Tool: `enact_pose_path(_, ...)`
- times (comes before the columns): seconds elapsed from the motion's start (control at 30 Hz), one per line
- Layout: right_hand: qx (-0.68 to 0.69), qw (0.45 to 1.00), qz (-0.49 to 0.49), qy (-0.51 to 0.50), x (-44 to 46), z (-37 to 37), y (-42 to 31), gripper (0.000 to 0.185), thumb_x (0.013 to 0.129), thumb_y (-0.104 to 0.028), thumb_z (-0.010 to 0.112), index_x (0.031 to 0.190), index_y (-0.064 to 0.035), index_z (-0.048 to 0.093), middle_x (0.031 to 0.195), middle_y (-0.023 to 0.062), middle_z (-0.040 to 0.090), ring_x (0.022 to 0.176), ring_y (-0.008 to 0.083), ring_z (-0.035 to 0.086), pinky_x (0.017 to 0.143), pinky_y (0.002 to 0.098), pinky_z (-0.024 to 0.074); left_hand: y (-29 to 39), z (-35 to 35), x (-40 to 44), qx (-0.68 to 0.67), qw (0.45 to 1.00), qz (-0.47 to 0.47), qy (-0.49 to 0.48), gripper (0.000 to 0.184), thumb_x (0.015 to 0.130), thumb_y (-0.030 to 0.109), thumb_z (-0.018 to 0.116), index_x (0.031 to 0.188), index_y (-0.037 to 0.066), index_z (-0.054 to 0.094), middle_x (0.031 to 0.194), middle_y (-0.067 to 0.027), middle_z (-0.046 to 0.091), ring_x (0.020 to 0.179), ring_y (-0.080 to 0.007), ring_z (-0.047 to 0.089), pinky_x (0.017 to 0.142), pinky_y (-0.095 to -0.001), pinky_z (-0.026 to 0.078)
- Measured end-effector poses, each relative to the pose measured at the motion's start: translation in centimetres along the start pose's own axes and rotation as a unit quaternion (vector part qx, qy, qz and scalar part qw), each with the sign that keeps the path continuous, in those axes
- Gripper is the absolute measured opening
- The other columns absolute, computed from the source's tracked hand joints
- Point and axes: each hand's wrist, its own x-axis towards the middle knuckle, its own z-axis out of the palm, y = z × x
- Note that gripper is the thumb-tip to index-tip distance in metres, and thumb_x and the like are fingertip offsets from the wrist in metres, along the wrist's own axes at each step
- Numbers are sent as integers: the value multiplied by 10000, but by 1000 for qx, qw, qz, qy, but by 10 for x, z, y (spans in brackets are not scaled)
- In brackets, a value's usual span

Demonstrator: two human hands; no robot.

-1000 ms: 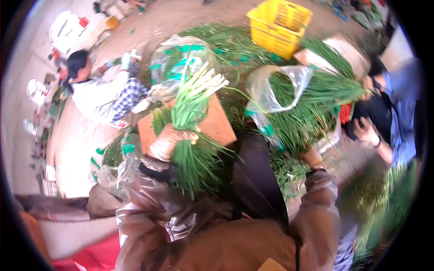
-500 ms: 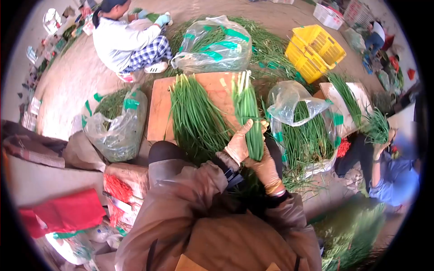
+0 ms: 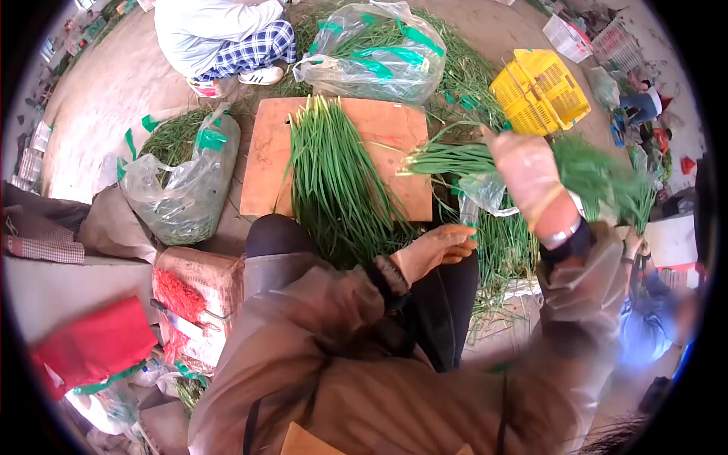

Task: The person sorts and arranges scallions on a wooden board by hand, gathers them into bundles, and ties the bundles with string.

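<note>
My right hand (image 3: 527,171), in a pale glove, grips a bunch of garlic chives (image 3: 451,159) lying sideways. Its pale stem ends point left over the board's right edge; the leafy end on the right is smeared by motion. In front of my right knee, my gloved left hand (image 3: 432,254) is open, fingers loosely curved with nothing visible in them. A larger loose pile of garlic chives (image 3: 334,167) rests on the orange-brown board (image 3: 265,163), pale ends away from me. Beneath my right hand, a plastic bag of chives (image 3: 512,246) is partly hidden.
Bags of greens stand at left (image 3: 186,193) and beyond the board (image 3: 371,68). A yellow crate (image 3: 538,91) is behind right. At left, a knife (image 3: 176,318) and red netting (image 3: 178,292) lie on a box. One person sits at far left (image 3: 220,38), another at right (image 3: 644,318).
My right hand has swung up and right with the chive bunch, turning it from upright to sideways. My left hand has let go of the bunch. The view has shifted slightly.
</note>
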Motion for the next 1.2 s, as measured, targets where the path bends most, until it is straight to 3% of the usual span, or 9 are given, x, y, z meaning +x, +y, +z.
enact_pose_path(0.23,-92,974,-71,-192,61,29,-64,199,840,-148,581,1017,-103,660,969,42,691,847,205,674,686,358,485,-32,-51,-28,-106,993,19,45,571,942,425,583,1346,39,462,1184,-65,586,1074,-144,565,955,-322,456)
enact_pose_path(0.37,-25,998,16,-55,11,4,-69,109,877,-121,543,905,-105,647,749,38,647,735,168,658,582,304,474,-4,-35,-35,-161,986,51,-2,605,955,493,518,1380,73,428,1263,-124,556,1157,-200,542,1005,-350,446)
enact_pose_path(0.57,14,999,30,-11,-100,-46,-150,405,879,-116,530,1282,-70,519,731,48,523,589,175,534,519,297,427,4,-26,-33,-303,941,152,3,513,951,462,536,1270,62,509,1174,-154,608,1056,-243,599,971,-411,479)
enact_pose_path(0.67,564,821,87,25,-141,-75,-143,585,856,-164,676,1393,-85,455,1165,102,640,816,210,644,740,341,538,10,-42,-44,-170,961,154,156,327,855,67,651,1177,22,609,985,-99,684,831,-185,646,774,-332,548)
enact_pose_path(0.7,731,656,158,97,-150,-72,-141,523,878,-118,649,1365,-46,474,1162,109,641,831,169,634,769,302,537,30,-28,-62,-89,974,144,153,383,834,88,689,1202,21,606,946,-83,692,818,-180,649,747,-317,542)
enact_pose_path(0.77,779,519,297,188,-159,-65,-140,476,899,-93,625,1343,0,482,1157,117,637,846,138,620,801,263,521,61,-9,-94,36,982,153,108,411,814,99,718,1202,19,605,932,-72,697,793,-164,645,744,-293,528)
enact_pose_path(0.93,948,293,59,108,-112,-61,-167,479,989,-273,504,1372,7,438,1231,104,585,1038,164,590,937,305,456,93,42,-160,322,945,57,33,476,782,167,770,1206,34,600,968,-60,683,862,-157,624,793,-303,497)
enact_pose_path(1.03,976,-15,118,180,-82,-73,-164,456,1002,-368,462,1334,-59,508,1068,65,616,943,150,606,805,294,504,76,46,-199,317,943,-99,-1,498,767,175,781,1206,29,596,1018,-54,657,886,-152,613,804,-293,487)
enact_pose_path(1.2,964,76,215,135,-65,-55,-168,312,981,-318,518,1136,-66,618,625,-15,502,506,119,514,439,244,420,52,59,-265,250,958,-132,46,575,735,205,808,1225,21,569,1023,-52,637,846,-140,600,737,-277,485)
